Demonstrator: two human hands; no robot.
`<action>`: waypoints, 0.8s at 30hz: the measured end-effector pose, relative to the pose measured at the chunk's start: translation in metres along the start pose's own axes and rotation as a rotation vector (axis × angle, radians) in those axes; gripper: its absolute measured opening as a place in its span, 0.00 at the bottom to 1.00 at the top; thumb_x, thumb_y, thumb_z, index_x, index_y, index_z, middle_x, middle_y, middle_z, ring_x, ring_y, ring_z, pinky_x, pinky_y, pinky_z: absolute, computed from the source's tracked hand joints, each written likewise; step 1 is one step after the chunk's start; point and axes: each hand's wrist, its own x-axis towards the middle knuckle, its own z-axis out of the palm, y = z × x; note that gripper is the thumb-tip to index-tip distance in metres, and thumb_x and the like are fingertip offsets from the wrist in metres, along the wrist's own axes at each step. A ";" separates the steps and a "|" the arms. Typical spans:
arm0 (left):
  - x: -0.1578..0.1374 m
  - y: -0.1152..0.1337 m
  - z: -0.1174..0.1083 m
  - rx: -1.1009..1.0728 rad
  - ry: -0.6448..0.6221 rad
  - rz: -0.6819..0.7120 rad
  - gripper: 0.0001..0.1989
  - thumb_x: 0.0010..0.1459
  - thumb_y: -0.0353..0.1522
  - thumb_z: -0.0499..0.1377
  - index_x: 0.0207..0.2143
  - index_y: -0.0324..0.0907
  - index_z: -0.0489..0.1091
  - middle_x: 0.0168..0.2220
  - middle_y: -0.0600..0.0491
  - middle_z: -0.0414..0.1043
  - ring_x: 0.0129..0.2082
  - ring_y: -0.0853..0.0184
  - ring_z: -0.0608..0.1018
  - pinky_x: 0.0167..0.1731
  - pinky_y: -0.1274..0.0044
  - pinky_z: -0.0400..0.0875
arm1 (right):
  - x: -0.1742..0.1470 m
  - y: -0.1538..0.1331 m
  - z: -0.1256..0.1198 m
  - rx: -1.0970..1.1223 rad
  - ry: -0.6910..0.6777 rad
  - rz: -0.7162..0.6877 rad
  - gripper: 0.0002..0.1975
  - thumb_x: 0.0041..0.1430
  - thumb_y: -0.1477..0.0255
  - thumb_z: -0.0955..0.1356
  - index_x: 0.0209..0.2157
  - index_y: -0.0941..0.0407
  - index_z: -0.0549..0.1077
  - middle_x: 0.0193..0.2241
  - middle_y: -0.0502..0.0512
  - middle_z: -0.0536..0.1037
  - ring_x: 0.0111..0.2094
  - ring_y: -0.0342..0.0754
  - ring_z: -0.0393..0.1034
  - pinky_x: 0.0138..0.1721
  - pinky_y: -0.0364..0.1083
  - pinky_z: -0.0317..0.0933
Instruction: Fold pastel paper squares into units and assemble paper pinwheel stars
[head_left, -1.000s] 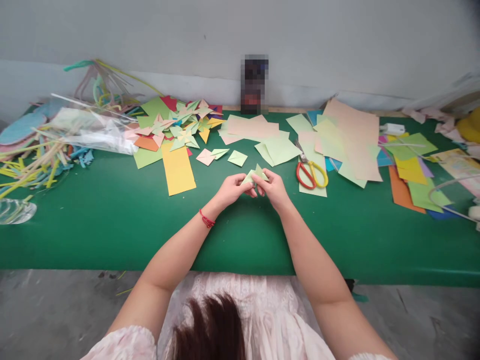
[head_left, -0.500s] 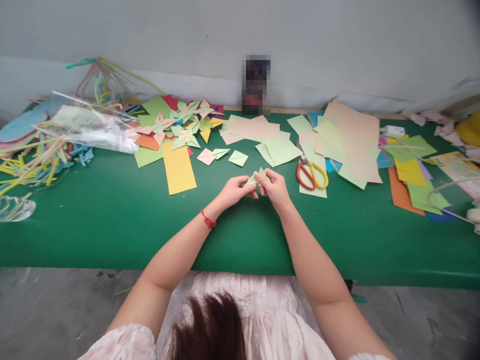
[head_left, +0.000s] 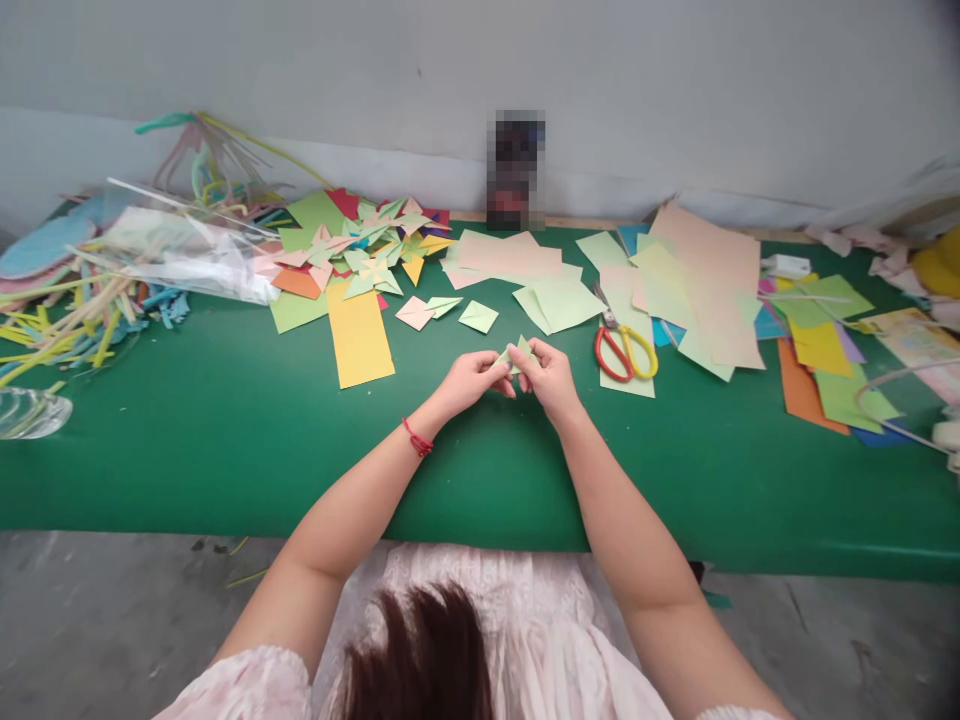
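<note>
Between my two hands is a small folded piece of light green paper [head_left: 523, 350], pinched over the middle of the green table [head_left: 480, 480]. My left hand [head_left: 476, 377] is closed on its left side. My right hand [head_left: 547, 374] grips the right side, thumb on top. Fingers cover much of the paper, so its full shape is hidden. Just beyond my hands lie a folded green paper square [head_left: 478, 317], a folded pink one [head_left: 415, 313] and a green folded piece [head_left: 444, 306]. Scissors [head_left: 625, 350] with one red and one yellow handle lie right of my right hand.
Folded paper pieces [head_left: 375, 250] are heaped at the back left, by a yellow sheet [head_left: 361, 338]. Pipe cleaners [head_left: 97, 320] and a clear plastic bag [head_left: 195, 260] fill the far left. Pink and green sheets [head_left: 712, 280] lie right of centre. A dark blurred object [head_left: 515, 170] stands by the wall.
Both hands stay almost in place, still holding the green paper with barely any finger movement. The whole view has shifted very slightly.
</note>
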 end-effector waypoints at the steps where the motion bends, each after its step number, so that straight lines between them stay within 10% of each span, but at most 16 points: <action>1: 0.000 0.001 0.000 -0.008 -0.012 -0.008 0.14 0.55 0.39 0.56 0.25 0.36 0.67 0.23 0.51 0.74 0.24 0.71 0.76 0.31 0.79 0.71 | 0.000 0.000 0.000 -0.002 0.002 -0.001 0.18 0.49 0.59 0.68 0.18 0.55 0.62 0.08 0.41 0.60 0.11 0.36 0.50 0.15 0.40 0.45; 24: 0.003 -0.003 -0.008 0.034 0.072 -0.023 0.18 0.52 0.44 0.57 0.26 0.36 0.68 0.21 0.51 0.74 0.24 0.69 0.76 0.33 0.75 0.71 | 0.003 0.005 -0.005 -0.040 0.065 -0.033 0.17 0.50 0.56 0.67 0.22 0.55 0.64 0.10 0.43 0.63 0.13 0.38 0.53 0.17 0.40 0.50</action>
